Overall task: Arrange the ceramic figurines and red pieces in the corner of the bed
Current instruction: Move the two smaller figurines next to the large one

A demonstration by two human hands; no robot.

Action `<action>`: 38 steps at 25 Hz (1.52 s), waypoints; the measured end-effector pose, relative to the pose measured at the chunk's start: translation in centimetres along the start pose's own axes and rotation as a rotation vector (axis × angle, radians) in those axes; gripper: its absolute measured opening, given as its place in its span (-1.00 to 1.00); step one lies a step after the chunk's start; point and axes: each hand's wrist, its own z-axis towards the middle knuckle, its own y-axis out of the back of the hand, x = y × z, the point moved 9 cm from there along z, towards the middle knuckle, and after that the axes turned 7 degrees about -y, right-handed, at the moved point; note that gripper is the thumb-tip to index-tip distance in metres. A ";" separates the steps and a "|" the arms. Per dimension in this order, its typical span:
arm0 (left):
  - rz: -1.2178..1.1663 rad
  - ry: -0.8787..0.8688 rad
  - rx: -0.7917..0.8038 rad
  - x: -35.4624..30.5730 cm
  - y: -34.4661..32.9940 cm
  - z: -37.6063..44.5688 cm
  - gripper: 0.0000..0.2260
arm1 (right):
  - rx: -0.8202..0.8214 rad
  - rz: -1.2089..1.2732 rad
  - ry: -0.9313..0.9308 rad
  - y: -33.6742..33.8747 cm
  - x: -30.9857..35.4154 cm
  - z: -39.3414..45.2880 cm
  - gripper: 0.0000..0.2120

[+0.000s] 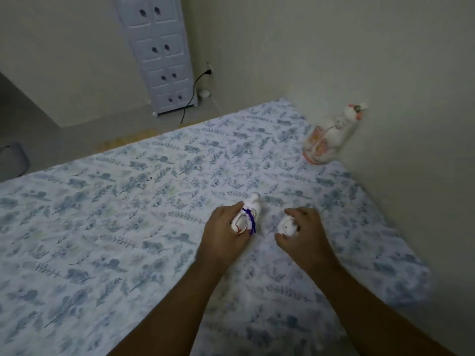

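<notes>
Left hand (223, 231) fingers wrapped on a white figurine with purple cord (248, 217); right hand (300, 231) fingers closed around a small round white figurine (286, 226), mid-bed (128, 214). Tall pink-white figurine (331, 136) leans at the wall corner. Open sheet left.

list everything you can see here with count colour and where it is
tall figurine: 1, white with pink flowers, upright in the far right corner of the bed, beside the wall
figurine with purple cord: 1, white, mid-bed, in the left hand
small round figurine: 1, white with dark dots, mid-bed, in the right hand
tiny white piece: 1, left of centre on the sheet, too small to identify
bed sheet: 1, white with blue-grey leaf print, covering the bed
drawer cabinet: 1, white, against the far wall
cable: 1, black, from the wall socket to the floor
left hand: 1, gripping
right hand: 1, gripping
</notes>
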 end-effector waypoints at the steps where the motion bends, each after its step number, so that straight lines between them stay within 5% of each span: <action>1: -0.001 -0.059 0.020 -1.9 -2.4 1.6 -0.54 | -0.036 0.008 -0.028 1.8 -2.1 1.2 -0.43; 6: -0.088 -0.259 0.115 -10.8 -12.6 9.7 -0.83 | -0.211 0.085 -0.193 8.7 -11.1 6.9 -0.44; 15: -0.137 -0.290 0.178 -13.7 -21.0 15.7 -0.71 | -0.249 0.144 -0.168 9.6 -16.1 11.2 -0.46; 21: -0.095 -0.262 0.206 -11.9 -21.9 15.8 -0.61 | -0.258 0.182 -0.130 9.0 -16.6 11.1 -0.50; 33: -0.154 -0.228 0.221 -11.1 -21.1 14.8 -0.74 | -0.289 0.139 -0.165 8.5 -15.7 8.5 -0.49; 38: -0.142 -0.155 0.180 -10.2 -19.3 12.6 -0.48 | -0.259 0.093 -0.167 8.8 -14.9 7.4 -0.35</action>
